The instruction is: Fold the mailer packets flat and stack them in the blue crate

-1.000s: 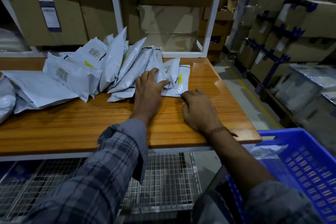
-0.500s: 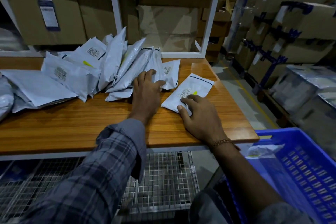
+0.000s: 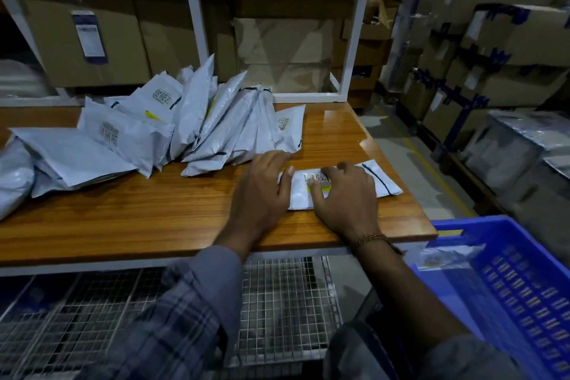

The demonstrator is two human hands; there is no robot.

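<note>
The table carries everything: the pile leans at its back, and the crate waits just off its right corner, within reach. One packet lies apart near the table's front edge, so both hands can flatten it; the left hand and right hand press it with loosely bent fingers, gripping nothing.

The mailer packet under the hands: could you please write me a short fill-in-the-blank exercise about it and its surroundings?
1. Both hands, left hand and right hand, rest on one mailer packet lying on the ____ table.
2. The crate at the table's right end is ____ in colour.
3. The pile of packets lies to the ____ of the hands.
4. The right wrist wears a ____.

Missing words: wooden; blue; left; bracelet
</note>
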